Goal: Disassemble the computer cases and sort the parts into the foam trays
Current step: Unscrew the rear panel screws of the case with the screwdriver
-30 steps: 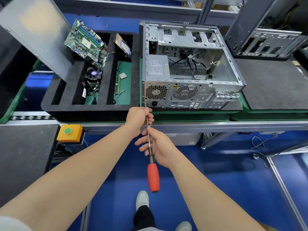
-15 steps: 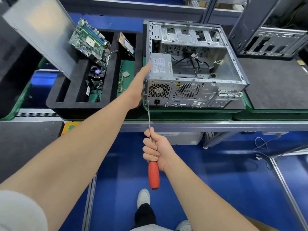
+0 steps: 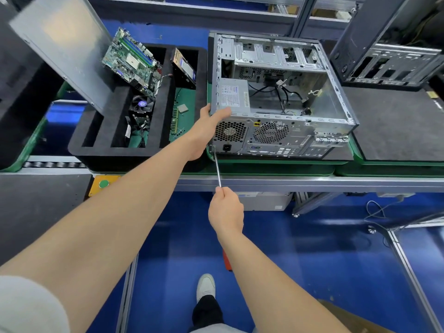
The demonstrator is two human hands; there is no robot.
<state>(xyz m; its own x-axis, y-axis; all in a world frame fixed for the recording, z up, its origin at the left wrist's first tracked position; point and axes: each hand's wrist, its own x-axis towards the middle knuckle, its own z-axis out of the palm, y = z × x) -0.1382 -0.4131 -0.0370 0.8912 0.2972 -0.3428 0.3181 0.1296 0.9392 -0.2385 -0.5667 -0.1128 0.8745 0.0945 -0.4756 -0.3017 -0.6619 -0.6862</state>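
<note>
Head view. The left hand (image 3: 204,131), which one second ago was steadying the shaft of the screwdriver (image 3: 217,169), has been moved up to the near left top corner of the computer case (image 3: 300,140); it is now laid there with fingers extended flat over the rim, gripping nothing. The right hand (image 3: 225,210) is closed around the upper handle of the screwdriver, most of the red grip being hidden beneath the forearm, and the tip is set at a screw (image 3: 213,147) in the lower left corner of the rear panel. The change is judged to mean that guiding has given way to bracing, so that the case can be held against the turning force while a power supply (image 3: 234,94) fastening is removed. The case lies on its side on the green pallet, open upward; the power supply and loose cables (image 3: 283,92) are still inside, so this unit is judged only partly stripped. Just left of it, the black foam tray (image 3: 134,152) holds a motherboard (image 3: 131,61) leaning across its far slots, a cooler fan (image 3: 141,105) in a middle slot, and, in the rightmost compartment, a drive (image 3: 183,68) propped at the far end, a processor chip (image 3: 182,108) and a memory stick (image 3: 174,121). A metal side panel (image 3: 60,44) leans out of the tray's left side.
</note>
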